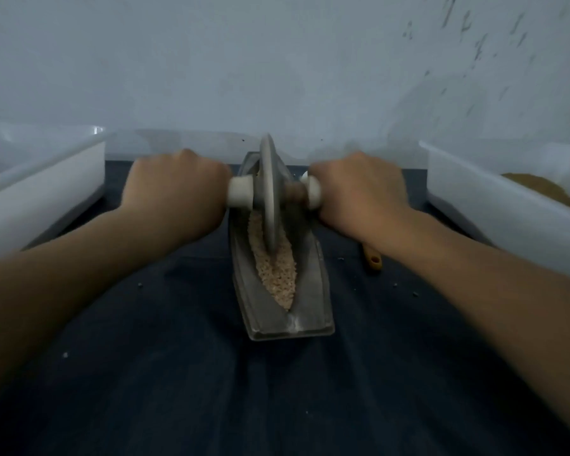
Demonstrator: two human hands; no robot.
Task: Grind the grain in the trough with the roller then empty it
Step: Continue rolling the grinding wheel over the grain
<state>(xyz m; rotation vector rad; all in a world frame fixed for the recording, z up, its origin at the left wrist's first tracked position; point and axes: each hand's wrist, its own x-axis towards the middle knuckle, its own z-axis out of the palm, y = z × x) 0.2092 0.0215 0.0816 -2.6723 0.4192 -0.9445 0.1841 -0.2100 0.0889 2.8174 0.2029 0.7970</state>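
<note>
A worktop (pixel 178 373) covered in dark blue cloth is set against a pale wall (pixel 277 60), which is marked at the upper right. Two white tubs are counted: the left tub (pixel 46 192) and the right tub (pixel 491 199). One grey metal trough (pixel 313 291) lies at the centre, running near to far. Pale grain (pixel 278 274) is heaped along its groove. One roller (pixel 270 192), a grey disc with white grips, stands upright in the groove. The left hand (pixel 175 185) is closed round the left grip, the right hand (pixel 359 189) round the right grip.
</note>
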